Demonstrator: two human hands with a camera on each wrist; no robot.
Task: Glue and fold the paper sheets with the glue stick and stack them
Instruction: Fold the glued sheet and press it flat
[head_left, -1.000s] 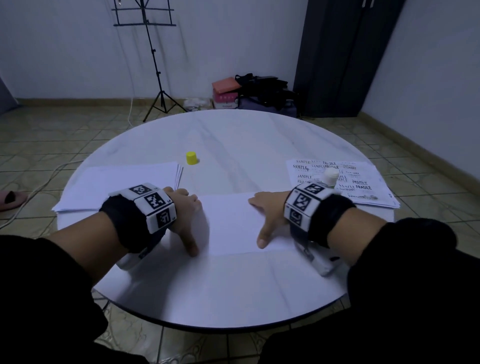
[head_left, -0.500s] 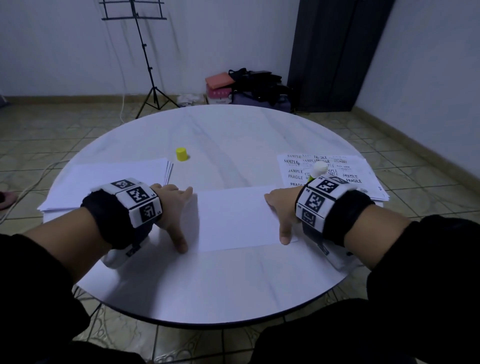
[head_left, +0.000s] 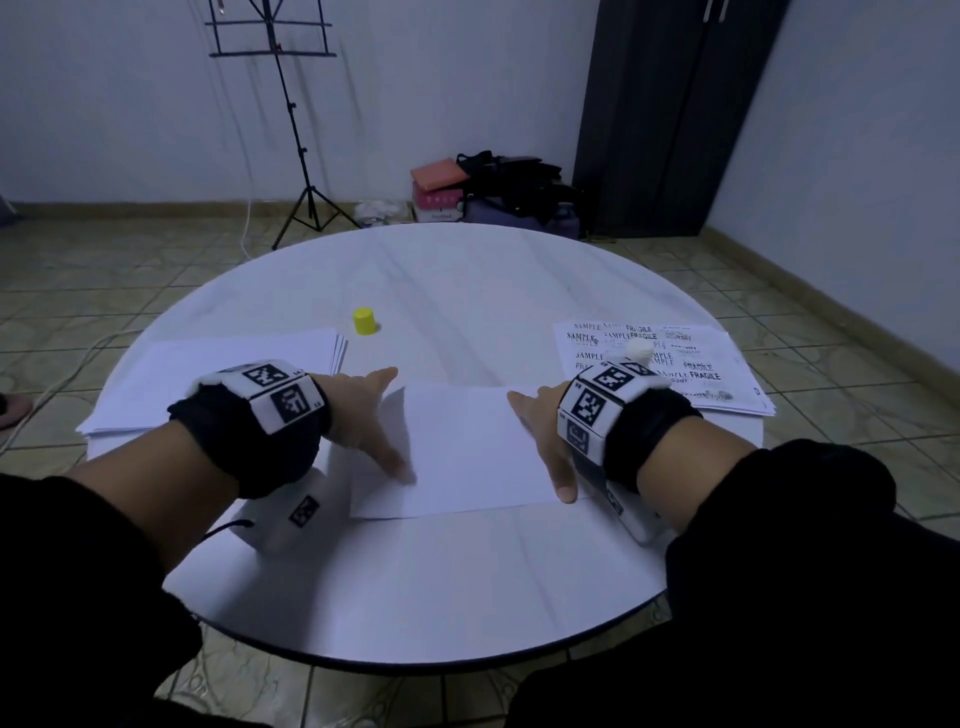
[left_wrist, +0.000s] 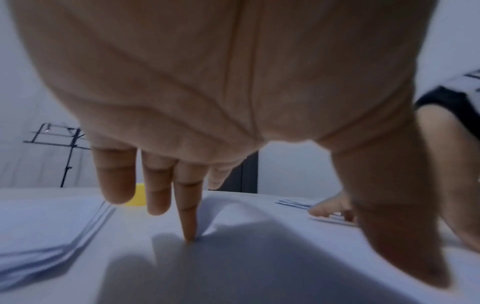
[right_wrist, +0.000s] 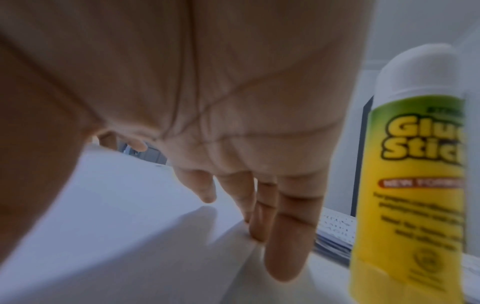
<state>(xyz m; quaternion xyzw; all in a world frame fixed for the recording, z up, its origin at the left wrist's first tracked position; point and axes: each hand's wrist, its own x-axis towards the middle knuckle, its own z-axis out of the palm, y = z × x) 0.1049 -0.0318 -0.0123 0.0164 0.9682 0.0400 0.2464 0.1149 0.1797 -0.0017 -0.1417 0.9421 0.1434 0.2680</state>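
Observation:
A folded white sheet lies in front of me on the round table. My left hand rests on its left end with straight fingers, and one fingertip presses the paper where it bulges up. On the sheet's right end my right hand lies flat, its fingertips on the edge. The uncapped glue stick stands upright just right of that hand, with its white tip showing behind the wrist. Its yellow cap stands farther back.
A stack of blank sheets lies at the table's left. Printed sheets marked SAMPLE and FRAGILE lie at the right. Behind the table are a music stand, bags and boxes on the floor, and a dark door.
My left hand's fingers have stretched out farther over the sheet's left end. Both hands stay on the sheet, and the right hand has barely shifted.

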